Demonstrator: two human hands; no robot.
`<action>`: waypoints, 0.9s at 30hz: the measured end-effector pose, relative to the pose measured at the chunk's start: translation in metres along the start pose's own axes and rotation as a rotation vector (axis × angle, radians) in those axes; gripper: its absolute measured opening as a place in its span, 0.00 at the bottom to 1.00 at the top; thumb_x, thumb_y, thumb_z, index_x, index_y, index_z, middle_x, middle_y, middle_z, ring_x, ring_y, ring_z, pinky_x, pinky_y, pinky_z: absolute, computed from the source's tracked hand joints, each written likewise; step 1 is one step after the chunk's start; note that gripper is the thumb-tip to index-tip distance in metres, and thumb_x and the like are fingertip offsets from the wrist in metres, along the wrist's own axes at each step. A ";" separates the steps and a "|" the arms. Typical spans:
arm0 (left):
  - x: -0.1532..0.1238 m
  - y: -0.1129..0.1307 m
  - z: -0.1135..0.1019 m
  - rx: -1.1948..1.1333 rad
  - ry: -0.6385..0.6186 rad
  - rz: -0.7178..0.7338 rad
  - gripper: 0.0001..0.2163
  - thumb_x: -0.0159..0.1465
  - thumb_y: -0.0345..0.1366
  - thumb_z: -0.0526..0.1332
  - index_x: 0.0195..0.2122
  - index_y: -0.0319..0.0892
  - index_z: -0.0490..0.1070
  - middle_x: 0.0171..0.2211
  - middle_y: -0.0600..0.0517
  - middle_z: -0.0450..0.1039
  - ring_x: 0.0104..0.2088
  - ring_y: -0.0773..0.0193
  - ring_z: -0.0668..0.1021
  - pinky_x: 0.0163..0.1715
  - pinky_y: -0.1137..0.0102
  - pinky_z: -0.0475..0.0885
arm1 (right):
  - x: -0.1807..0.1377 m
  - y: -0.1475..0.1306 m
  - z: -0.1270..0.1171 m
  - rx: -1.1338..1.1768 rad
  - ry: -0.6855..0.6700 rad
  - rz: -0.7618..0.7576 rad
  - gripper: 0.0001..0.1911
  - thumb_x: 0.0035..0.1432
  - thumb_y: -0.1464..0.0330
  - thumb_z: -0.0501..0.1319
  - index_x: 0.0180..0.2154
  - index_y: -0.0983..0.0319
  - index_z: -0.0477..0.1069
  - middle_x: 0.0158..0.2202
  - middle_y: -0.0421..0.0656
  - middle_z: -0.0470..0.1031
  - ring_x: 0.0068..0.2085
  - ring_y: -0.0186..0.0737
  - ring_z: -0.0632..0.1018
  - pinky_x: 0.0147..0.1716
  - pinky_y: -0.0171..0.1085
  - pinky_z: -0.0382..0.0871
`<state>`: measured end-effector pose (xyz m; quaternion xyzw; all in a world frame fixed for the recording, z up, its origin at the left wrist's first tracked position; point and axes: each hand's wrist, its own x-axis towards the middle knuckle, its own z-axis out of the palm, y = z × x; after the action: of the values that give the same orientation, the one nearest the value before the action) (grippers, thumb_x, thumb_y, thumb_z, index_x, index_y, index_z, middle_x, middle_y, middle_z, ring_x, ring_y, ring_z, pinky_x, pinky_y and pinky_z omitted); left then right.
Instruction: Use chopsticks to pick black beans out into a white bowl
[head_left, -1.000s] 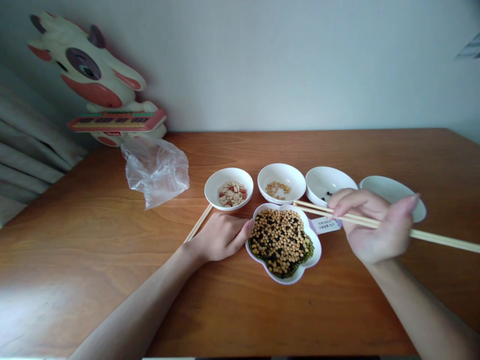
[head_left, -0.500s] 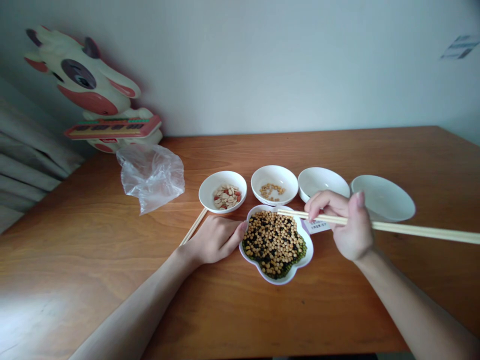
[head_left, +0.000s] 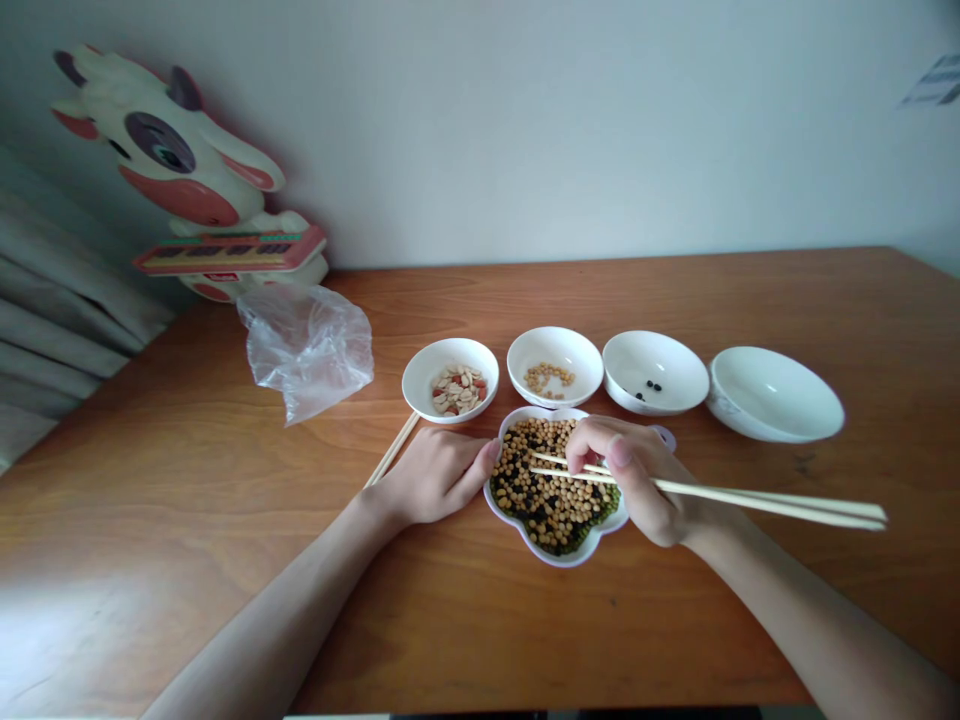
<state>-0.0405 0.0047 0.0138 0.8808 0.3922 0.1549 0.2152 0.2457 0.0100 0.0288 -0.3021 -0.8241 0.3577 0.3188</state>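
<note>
A flower-shaped dish (head_left: 517, 522) holds yellow soybeans, black beans and green mung beans. At its left side my left hand (head_left: 442, 475) lies closed, its thumb on the rim; its other fingers are mostly hidden. My right hand (head_left: 637, 475) is closed around a pair of chopsticks (head_left: 765, 502). Their tips are slightly apart among the beans, and whether they pinch one cannot be made out. Behind the dish, a white bowl (head_left: 487, 390) has pale seeds and reddish pieces, a second bowl (head_left: 525, 385) some soybeans, a third bowl (head_left: 667, 355) a few black beans.
A fourth white bowl (head_left: 780, 390) stands at the right end of the row. Another pair of chopsticks (head_left: 393, 450) lies beside my left wrist. Farther left are a crumpled clear plastic bag (head_left: 311, 345) and a cow-shaped toy keyboard (head_left: 232, 255) by the wall.
My right hand has moved left and down over the dish. The chopstick tips have gone from the far rim into the beans and spread apart. Black beans in the third bowl are now uncovered.
</note>
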 end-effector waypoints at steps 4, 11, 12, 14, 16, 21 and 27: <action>0.001 0.000 0.000 0.018 0.004 0.002 0.22 0.80 0.40 0.44 0.29 0.42 0.66 0.28 0.52 0.75 0.27 0.65 0.72 0.34 0.66 0.62 | -0.001 0.005 0.003 0.017 0.007 -0.004 0.31 0.78 0.51 0.38 0.35 0.59 0.71 0.32 0.44 0.73 0.35 0.43 0.73 0.38 0.43 0.64; 0.000 0.000 0.000 0.020 0.005 0.005 0.23 0.80 0.40 0.43 0.29 0.42 0.67 0.28 0.52 0.75 0.26 0.65 0.72 0.33 0.66 0.62 | -0.002 0.009 0.006 0.075 0.056 -0.033 0.30 0.79 0.54 0.39 0.34 0.60 0.71 0.31 0.44 0.73 0.34 0.43 0.74 0.38 0.44 0.66; 0.000 0.000 0.000 0.021 0.005 0.003 0.23 0.80 0.40 0.43 0.29 0.42 0.67 0.28 0.52 0.75 0.26 0.65 0.72 0.33 0.66 0.62 | -0.002 0.009 0.006 0.076 0.067 -0.032 0.31 0.79 0.54 0.39 0.34 0.60 0.71 0.31 0.44 0.74 0.34 0.43 0.74 0.38 0.43 0.65; 0.000 -0.001 0.000 0.022 0.006 0.002 0.23 0.80 0.40 0.44 0.29 0.42 0.66 0.28 0.52 0.75 0.26 0.65 0.71 0.33 0.66 0.61 | -0.002 0.010 0.005 0.082 0.085 -0.023 0.32 0.79 0.53 0.38 0.33 0.60 0.72 0.31 0.44 0.74 0.34 0.42 0.74 0.36 0.43 0.64; 0.000 -0.001 0.001 0.020 0.007 0.007 0.23 0.80 0.40 0.44 0.29 0.42 0.66 0.28 0.52 0.75 0.26 0.66 0.71 0.33 0.66 0.61 | -0.002 0.010 0.003 0.088 0.090 -0.004 0.33 0.78 0.51 0.37 0.33 0.60 0.72 0.30 0.44 0.74 0.32 0.42 0.73 0.35 0.42 0.63; 0.000 -0.001 0.000 0.003 0.005 0.002 0.23 0.80 0.41 0.43 0.29 0.42 0.67 0.27 0.52 0.75 0.25 0.65 0.70 0.31 0.66 0.61 | -0.001 0.009 0.000 0.035 0.042 0.030 0.35 0.77 0.49 0.35 0.33 0.59 0.71 0.30 0.44 0.73 0.32 0.42 0.72 0.34 0.42 0.63; 0.000 0.000 0.000 0.007 0.012 0.004 0.23 0.80 0.41 0.44 0.28 0.42 0.65 0.27 0.52 0.74 0.25 0.66 0.70 0.32 0.66 0.61 | -0.002 0.007 0.001 0.024 0.032 0.004 0.32 0.78 0.52 0.38 0.34 0.59 0.71 0.31 0.44 0.73 0.33 0.43 0.72 0.36 0.42 0.64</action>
<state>-0.0406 0.0048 0.0136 0.8815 0.3921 0.1591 0.2095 0.2483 0.0121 0.0221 -0.3056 -0.8139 0.3633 0.3350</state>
